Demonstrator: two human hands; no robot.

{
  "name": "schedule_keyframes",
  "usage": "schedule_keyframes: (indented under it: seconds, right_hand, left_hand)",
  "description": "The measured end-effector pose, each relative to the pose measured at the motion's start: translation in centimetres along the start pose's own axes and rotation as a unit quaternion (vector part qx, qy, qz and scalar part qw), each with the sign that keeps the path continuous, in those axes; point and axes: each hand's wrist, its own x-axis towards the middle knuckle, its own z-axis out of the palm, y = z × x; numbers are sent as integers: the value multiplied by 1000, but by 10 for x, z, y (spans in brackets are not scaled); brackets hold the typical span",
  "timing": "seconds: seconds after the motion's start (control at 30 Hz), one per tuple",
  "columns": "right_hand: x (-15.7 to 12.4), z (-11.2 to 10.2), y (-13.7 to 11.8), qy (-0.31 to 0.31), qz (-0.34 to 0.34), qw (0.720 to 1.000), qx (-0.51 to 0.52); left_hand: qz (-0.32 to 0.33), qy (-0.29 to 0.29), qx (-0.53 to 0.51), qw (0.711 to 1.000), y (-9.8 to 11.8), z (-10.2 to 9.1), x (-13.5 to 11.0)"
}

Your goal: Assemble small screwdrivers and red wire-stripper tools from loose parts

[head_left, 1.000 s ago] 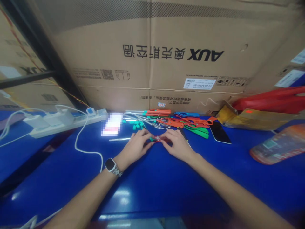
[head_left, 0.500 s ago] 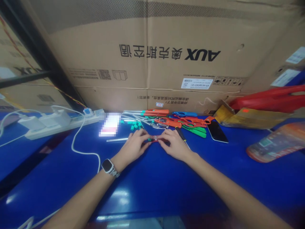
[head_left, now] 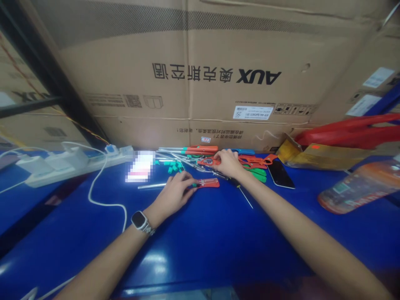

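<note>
My left hand [head_left: 178, 189] is closed on the near end of a red lighter handle [head_left: 211, 183], whose inside shows some small parts. A metal lighter tube [head_left: 151, 186] sticks out on the other side of my fingers. My right hand [head_left: 229, 162] is over the pile, with bent fingertips down at an orange lighter casing [head_left: 206, 161]; what they pinch, if anything, is hidden. A screwdriver [head_left: 244, 196] lies by my right wrist, its handle partly covered. Green caps [head_left: 171, 166] are scattered behind my left hand.
At the back, several lighters [head_left: 200, 148] lie against a large cardboard box [head_left: 125, 54]. A phone [head_left: 281, 174] and a plastic bottle [head_left: 356, 187] are to the right. A blurred bright screen [head_left: 140, 166] and a power strip [head_left: 40, 178] with white cables are to the left.
My right hand has left the red lighter handle and moved back and right to the pile. My left hand still holds the handle. The view has shifted slightly.
</note>
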Motion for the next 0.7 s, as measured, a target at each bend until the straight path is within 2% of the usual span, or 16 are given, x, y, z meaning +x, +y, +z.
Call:
schedule_keyframes:
  seconds: [0.13,0.33,0.43,0.53,0.7]
  right_hand:
    - [-1,1,3,39,-14,999,35]
    - [-14,-17,-3,111,-139,978,112]
    - [-27,-25,-16,102,-169,957,213]
    - [-38,-22,-29,104,-196,932,286]
    - [-48,-8,-41,79,-172,943,275]
  left_hand:
    - [-3,-1,-2,1000,0,0,0]
    - [-2,4,-8,1000,2,-1,0]
    - [-6,0,-1,1000,2,-1,0]
    - [-11,-2,4,1000,3,-2,0]
    - [-12,3,-5,1000,3,-1,-1]
